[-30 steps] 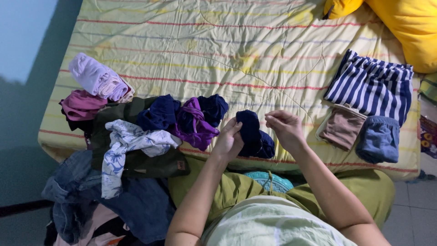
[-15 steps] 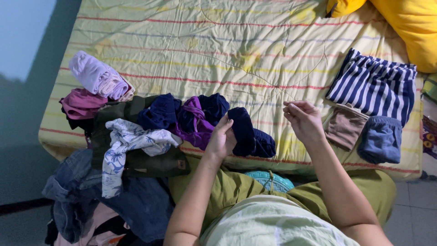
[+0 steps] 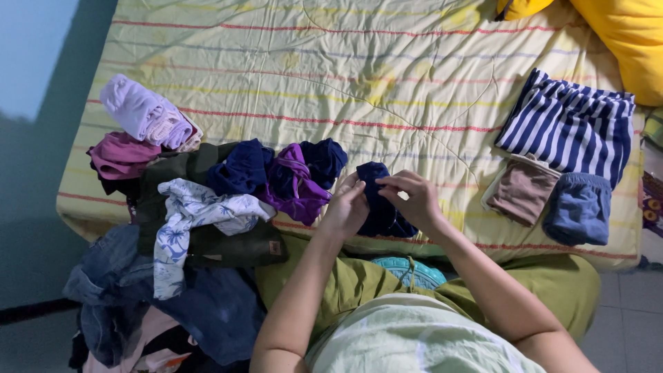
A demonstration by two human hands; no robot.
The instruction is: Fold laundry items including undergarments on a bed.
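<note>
— What have I got in the hands right now?

— Both are on the dark navy garment [image 3: 378, 200], down at the near edge of the bed [image 3: 331, 76], roughly mid-way along it. My left hand [image 3: 347, 209] is closed on its left side; my right hand [image 3: 409, 199] pinches its top with fingertips curled in.

— Which way does it run?

— It's bunched, long axis going from the near edge up toward the far edge, upper end between my two hands, lower end spilling toward my lap. Front or back I can't tell.

— Around it?

— Just left, a heap: purple cloth [image 3: 293, 183], more navy pieces, a white floral print top [image 3: 197, 214], an olive garment [image 3: 207, 242]. Toward the left edge, a rolled lilac piece [image 3: 141, 114]. Over by the right edge, folded things: a blue-and-white striped piece [image 3: 566, 128], a brown one [image 3: 523, 192], a blue one [image 3: 579, 209]. Yellow pillow [image 3: 615, 41] at the far right corner.
</note>
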